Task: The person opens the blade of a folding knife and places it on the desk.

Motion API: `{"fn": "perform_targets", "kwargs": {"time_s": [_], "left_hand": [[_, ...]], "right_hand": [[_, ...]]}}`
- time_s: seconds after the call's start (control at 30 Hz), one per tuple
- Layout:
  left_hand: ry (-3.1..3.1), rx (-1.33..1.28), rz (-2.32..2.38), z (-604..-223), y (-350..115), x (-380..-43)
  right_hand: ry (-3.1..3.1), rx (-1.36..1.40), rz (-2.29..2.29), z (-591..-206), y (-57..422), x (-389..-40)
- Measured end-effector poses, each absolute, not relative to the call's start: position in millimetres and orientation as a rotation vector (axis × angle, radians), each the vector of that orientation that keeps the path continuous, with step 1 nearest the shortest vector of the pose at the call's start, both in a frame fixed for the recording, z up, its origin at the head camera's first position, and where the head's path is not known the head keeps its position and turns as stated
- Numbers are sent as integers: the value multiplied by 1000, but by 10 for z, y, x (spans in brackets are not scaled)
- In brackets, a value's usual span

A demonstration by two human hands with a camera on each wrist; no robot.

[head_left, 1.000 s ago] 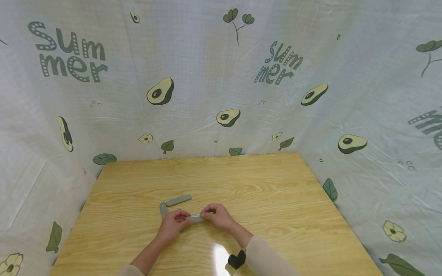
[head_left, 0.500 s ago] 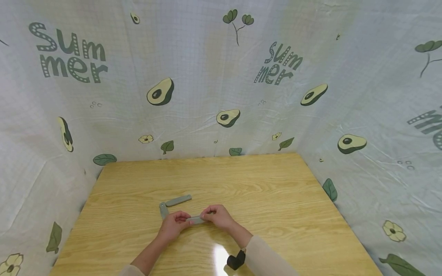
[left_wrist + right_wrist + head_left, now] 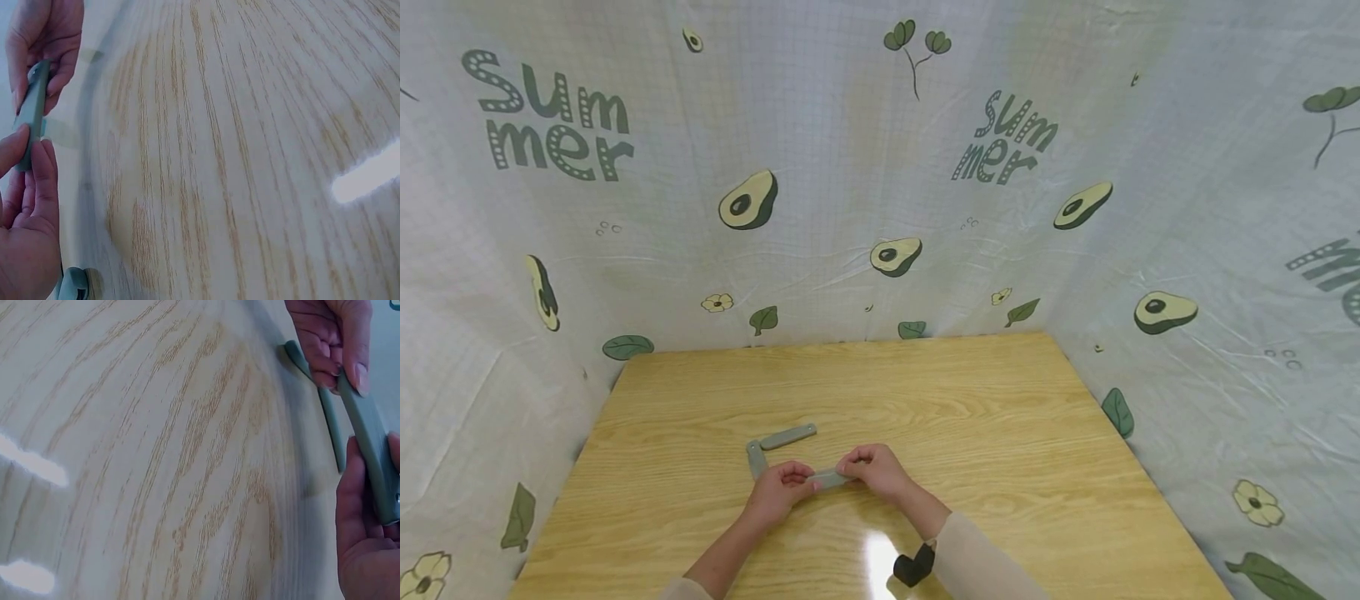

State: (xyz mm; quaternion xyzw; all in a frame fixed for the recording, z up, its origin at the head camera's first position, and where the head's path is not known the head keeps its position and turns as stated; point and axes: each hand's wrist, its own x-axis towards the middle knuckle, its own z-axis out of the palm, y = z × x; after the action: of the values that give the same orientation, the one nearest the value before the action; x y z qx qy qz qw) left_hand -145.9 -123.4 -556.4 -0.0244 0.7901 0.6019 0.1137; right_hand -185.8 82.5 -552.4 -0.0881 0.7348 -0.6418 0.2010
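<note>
The printed cloth (image 3: pixel 820 125) in front of you reads "summer", split over two lines, at the upper left of the head view and again right of centre; more lettering (image 3: pixel 1333 268) is cut off at the frame's right side. At lower centre, your left hand (image 3: pixel 778 490) pinches the left end of one grey-green strip (image 3: pixel 831 479) and your right hand (image 3: pixel 877 472) pinches its right end, a short length showing between them. Up and left of it, a second strip (image 3: pixel 757 460) runs down to your left hand, and a third strip (image 3: pixel 787 436) slants right from near its top; you can't tell whether those two join. The table (image 3: pixel 985 417) meets the cloth along its far edge, mid-frame; its wider stretch of wood lies right of your right hand. A black piece (image 3: pixel 913 566) shows beside your right sleeve (image 3: pixel 981 562).
</note>
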Motion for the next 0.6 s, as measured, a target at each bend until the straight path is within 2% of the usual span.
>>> {"fn": "perform_targets", "kwargs": {"time_s": [0.33, 0.6], "left_hand": [[2286, -31, 1779, -5533, -1254, -1442], [2230, 90, 1752, -5559, -1260, -1466]], "right_hand": [[2053, -224, -1789, -5503, 848, -1857], [2224, -386, -1521, -5446, 764, -1878]]}}
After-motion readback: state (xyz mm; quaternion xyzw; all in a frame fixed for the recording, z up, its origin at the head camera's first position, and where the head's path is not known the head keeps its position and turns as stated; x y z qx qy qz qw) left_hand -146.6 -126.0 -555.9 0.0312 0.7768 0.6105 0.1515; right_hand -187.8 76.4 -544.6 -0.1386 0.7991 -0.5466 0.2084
